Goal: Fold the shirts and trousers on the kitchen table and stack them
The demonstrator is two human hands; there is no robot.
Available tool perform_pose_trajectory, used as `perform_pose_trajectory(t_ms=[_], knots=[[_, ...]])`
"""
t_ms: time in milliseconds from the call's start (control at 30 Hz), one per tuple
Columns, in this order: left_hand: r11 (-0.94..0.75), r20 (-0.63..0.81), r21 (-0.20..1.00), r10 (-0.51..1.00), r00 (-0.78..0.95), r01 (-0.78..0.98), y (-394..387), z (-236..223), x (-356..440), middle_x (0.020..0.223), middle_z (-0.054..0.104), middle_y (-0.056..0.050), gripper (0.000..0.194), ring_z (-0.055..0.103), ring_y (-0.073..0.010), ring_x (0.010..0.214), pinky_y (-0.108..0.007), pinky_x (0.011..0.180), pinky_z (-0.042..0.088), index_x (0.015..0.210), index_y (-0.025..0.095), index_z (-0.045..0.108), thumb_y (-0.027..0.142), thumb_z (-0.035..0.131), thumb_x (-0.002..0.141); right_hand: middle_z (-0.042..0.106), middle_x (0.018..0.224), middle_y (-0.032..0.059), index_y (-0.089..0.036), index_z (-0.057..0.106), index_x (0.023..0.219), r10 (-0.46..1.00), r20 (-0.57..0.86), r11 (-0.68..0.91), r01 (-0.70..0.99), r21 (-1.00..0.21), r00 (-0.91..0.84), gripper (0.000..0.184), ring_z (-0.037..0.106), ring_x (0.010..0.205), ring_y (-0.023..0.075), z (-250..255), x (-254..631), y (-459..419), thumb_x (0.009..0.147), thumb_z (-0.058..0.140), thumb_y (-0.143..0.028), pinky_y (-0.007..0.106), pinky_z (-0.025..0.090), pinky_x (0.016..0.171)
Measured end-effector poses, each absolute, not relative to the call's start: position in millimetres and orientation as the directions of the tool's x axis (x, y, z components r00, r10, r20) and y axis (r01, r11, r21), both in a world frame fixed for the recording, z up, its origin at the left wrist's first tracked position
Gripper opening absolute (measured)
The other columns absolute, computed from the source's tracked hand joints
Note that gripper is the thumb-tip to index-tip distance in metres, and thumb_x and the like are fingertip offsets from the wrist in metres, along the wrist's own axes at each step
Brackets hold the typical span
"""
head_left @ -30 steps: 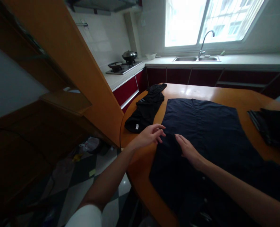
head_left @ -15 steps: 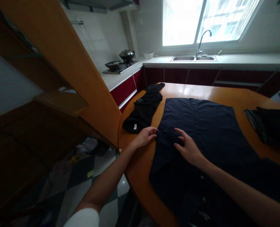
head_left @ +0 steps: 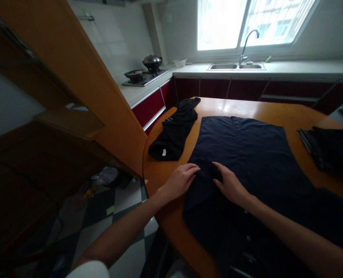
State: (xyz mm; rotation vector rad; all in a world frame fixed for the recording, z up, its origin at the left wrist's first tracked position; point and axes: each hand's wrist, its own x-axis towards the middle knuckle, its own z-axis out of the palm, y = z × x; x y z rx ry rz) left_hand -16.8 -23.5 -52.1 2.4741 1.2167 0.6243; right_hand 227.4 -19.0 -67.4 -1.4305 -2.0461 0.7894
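Dark navy cloth garment (head_left: 255,154) lies spread widely over the near part of a polished orange-brown wooden table (head_left: 217,105) with a rounded side, and its lower part goes out at the bottom of the view. Behind the table runs a long white kitchen counter (head_left: 304,66), with dark red cabinets (head_left: 243,88) under it and a bright window (head_left: 217,25) above it. On the table, to the left of the navy garment and apart from it, lies a narrow, loosely laid black garment (head_left: 175,133); at the right side there is a black pile of layered cloth (head_left: 336,148). A steel double sink (head_left: 237,68) is set into the counter, below the window. On the left part of the counter, a black flat stove (head_left: 144,82) carries a dark wok with a domed metal lid (head_left: 152,61).

The person's left hand (head_left: 180,179) is at the left edge of the navy garment, its fingers close together and pointing inward; whether they pinch the cloth, I cannot tell. The right hand (head_left: 230,183), over the same garment, has its thumb and fingertips apart, with dark cloth showing between them; I cannot tell if they grip it. Smallest are a white label (head_left: 164,152) at the near end of the black garment and pale round buttons (head_left: 248,238) on the navy one.
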Motion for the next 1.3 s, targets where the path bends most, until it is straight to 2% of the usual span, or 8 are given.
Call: perform_pose_trajectory(t_ms=[100, 233, 433, 667, 767, 900, 1033, 1300], knots=[[-0.664, 0.104, 0.360, 0.726, 0.679, 0.655, -56.0, -54.0, -12.7, 0.161, 0.037, -0.011, 0.055, 0.031, -0.0266, 0.150, -0.048, 0.123, 0.026, 0.153, 0.022, 0.038, 0.037, 0.052, 0.102, 0.056, 0.142, 0.0193, -0.011, 0.046, 0.147, 0.943, 0.099, 0.294, 0.656, -0.696, -0.317, 0.063, 0.053, 0.134, 0.0277, -68.4, 228.0, -20.1, 0.084, 0.054, -0.009, 0.046, 0.041, 0.115], [-0.682, -0.033, 0.296, 0.692, 0.721, 0.668, -76.9, -59.2, -13.5, 0.168, 0.017, -0.011, 0.073, 0.010, -0.0283, 0.156, -0.053, 0.125, 0.013, 0.161, 0.022, 0.022, 0.054, 0.049, 0.101, 0.058, 0.142, 0.0171, -0.014, 0.044, 0.149, 0.945, 0.089, 0.289, 0.681, -0.673, -0.314, 0.062, 0.059, 0.127, 0.0264, -65.3, 228.1, -23.2, 0.088, 0.051, -0.011, 0.043, 0.045, 0.110], [-0.687, -0.023, 0.315, 0.685, 0.728, 0.655, -62.5, -50.1, -17.3, 0.168, 0.019, -0.008, 0.068, 0.012, -0.0257, 0.155, -0.050, 0.126, 0.014, 0.161, 0.024, 0.021, 0.053, 0.043, 0.103, 0.074, 0.114, 0.0143, -0.022, 0.043, 0.150, 0.968, -0.078, 0.167, 0.848, -0.503, -0.237, 0.053, 0.072, 0.100, 0.0311, -53.5, 226.9, -20.5, 0.097, 0.048, -0.024, 0.042, 0.055, 0.083], [-0.559, -0.024, 0.214, 0.817, 0.577, 0.801, -18.9, -60.0, -19.5, 0.167, 0.018, -0.012, 0.066, 0.012, -0.0260, 0.155, -0.051, 0.124, 0.019, 0.160, 0.017, 0.024, 0.050, 0.039, 0.105, 0.076, 0.098, 0.0144, -0.018, 0.047, 0.145, 0.963, -0.083, 0.221, 0.930, -0.295, -0.255, 0.046, 0.074, 0.086, 0.0307, -52.4, 228.1, -15.8, 0.100, 0.046, -0.027, 0.038, 0.053, 0.072], [-0.547, -0.034, 0.195, 0.826, 0.563, 0.814, -17.8, -60.5, -17.7, 0.167, 0.018, -0.013, 0.064, 0.011, -0.0254, 0.156, -0.052, 0.125, 0.017, 0.159, 0.014, 0.025, 0.046, 0.038, 0.106, 0.073, 0.109, 0.0192, -0.013, 0.054, 0.140, 0.957, 0.069, 0.290, 0.945, -0.151, -0.283, 0.043, 0.070, 0.099, 0.0331, -49.1, 228.0, -20.8, 0.099, 0.050, -0.027, 0.041, 0.053, 0.079], [-0.586, 0.028, 0.203, 0.804, 0.594, 0.784, -34.1, -56.3, -7.0, 0.168, 0.017, -0.011, 0.058, 0.009, -0.0220, 0.156, -0.047, 0.126, 0.016, 0.159, 0.016, 0.025, 0.038, 0.034, 0.107, 0.053, 0.147, 0.0191, -0.013, 0.048, 0.147, 0.839, 0.281, 0.512, 0.851, -0.118, -0.466, 0.048, 0.048, 0.136, 0.0316, -55.6, 226.1, -26.2, 0.101, 0.043, -0.024, 0.047, 0.042, 0.109], [-0.656, -0.002, 0.197, 0.743, 0.669, 0.729, -54.9, -61.6, 1.0, 0.168, 0.016, -0.011, 0.069, 0.004, -0.0252, 0.156, -0.048, 0.126, 0.014, 0.160, 0.016, 0.022, 0.049, 0.044, 0.103, 0.031, 0.164, 0.0137, -0.013, 0.033, 0.157, 0.779, 0.236, 0.620, 0.768, -0.157, -0.581, 0.057, 0.022, 0.153, 0.0260, -80.5, 225.5, -25.7, 0.103, 0.036, -0.031, 0.049, 0.023, 0.122], [-0.716, -0.069, 0.228, 0.664, 0.744, 0.660, -81.2, -62.9, -20.2, 0.169, 0.012, -0.005, 0.072, 0.004, -0.0250, 0.156, -0.049, 0.126, 0.008, 0.163, 0.027, 0.012, 0.054, 0.042, 0.103, 0.023, 0.165, 0.0156, -0.011, 0.029, 0.158, 0.810, 0.159, 0.586, 0.772, -0.246, -0.564, 0.062, 0.018, 0.154, 0.0267, -90.3, 226.5, -23.5, 0.104, 0.033, -0.040, 0.055, 0.016, 0.123]])
